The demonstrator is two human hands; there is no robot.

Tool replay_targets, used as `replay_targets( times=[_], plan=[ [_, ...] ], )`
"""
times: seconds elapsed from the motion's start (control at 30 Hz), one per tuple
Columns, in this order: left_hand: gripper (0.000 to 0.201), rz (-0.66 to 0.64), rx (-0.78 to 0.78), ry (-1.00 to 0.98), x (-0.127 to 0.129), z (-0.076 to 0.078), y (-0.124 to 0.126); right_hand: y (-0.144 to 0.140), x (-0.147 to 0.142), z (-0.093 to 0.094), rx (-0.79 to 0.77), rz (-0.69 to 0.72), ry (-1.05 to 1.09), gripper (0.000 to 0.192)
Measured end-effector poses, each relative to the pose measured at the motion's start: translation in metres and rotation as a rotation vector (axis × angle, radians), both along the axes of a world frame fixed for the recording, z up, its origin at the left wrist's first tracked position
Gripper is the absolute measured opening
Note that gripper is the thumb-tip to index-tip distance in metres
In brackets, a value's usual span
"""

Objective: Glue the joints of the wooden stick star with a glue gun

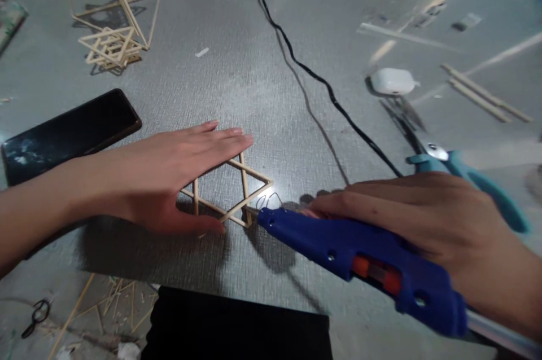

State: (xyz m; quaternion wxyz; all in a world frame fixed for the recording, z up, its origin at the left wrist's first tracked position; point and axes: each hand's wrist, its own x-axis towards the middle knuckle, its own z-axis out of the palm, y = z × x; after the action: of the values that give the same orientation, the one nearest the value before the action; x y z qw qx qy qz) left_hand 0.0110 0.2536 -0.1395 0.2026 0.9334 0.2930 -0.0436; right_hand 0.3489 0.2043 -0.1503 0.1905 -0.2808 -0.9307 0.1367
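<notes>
A six-pointed star frame (257, 172) of thin wooden sticks lies on the grey table. My left hand (169, 171) holds it down, with long fingers stretched along its far side and the thumb pressed at the near edge; the hand hides part of the star. In my right hand (432, 219) is a blue hot glue gun (309, 236), a clear glue stick coming out of its back end. Its nozzle is at the star's near right corner, seemingly touching it. A thin looped strand shows beside the nozzle.
A phone (71, 134) lies at left. Stick frames (112, 47) stand at upper left. A black cord (305, 69) crosses the table. Blue-handled pliers (457, 168), a white case (393, 81) and loose sticks (486, 95) are at right. Scissors (37, 317) lie lower left.
</notes>
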Motion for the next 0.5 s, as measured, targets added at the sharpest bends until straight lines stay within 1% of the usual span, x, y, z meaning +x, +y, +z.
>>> replay_targets(
  times=[0.1,0.17,0.3,0.43,0.5],
  plan=[
    [0.109,0.012,-0.008,0.014,-0.0004,0.0009,-0.0003,0.0009,0.0061,-0.0015,-0.032,0.016,0.027,0.017],
    [0.111,0.014,-0.013,0.031,-0.0008,0.0018,-0.0005,0.0014,0.0096,-0.0028,-0.040,0.000,0.048,0.020],
    [0.109,0.009,-0.009,0.018,-0.0022,0.0012,-0.0004,0.0021,0.0099,-0.0050,-0.005,-0.062,0.052,0.029],
    [0.109,0.005,0.006,0.018,-0.0022,-0.0002,-0.0001,0.0036,0.0075,-0.0039,-0.003,-0.033,-0.007,0.027],
    [0.110,0.000,0.008,0.029,-0.0014,0.0002,0.0001,0.0042,0.0069,-0.0027,-0.009,-0.016,-0.002,0.027]
  ],
)
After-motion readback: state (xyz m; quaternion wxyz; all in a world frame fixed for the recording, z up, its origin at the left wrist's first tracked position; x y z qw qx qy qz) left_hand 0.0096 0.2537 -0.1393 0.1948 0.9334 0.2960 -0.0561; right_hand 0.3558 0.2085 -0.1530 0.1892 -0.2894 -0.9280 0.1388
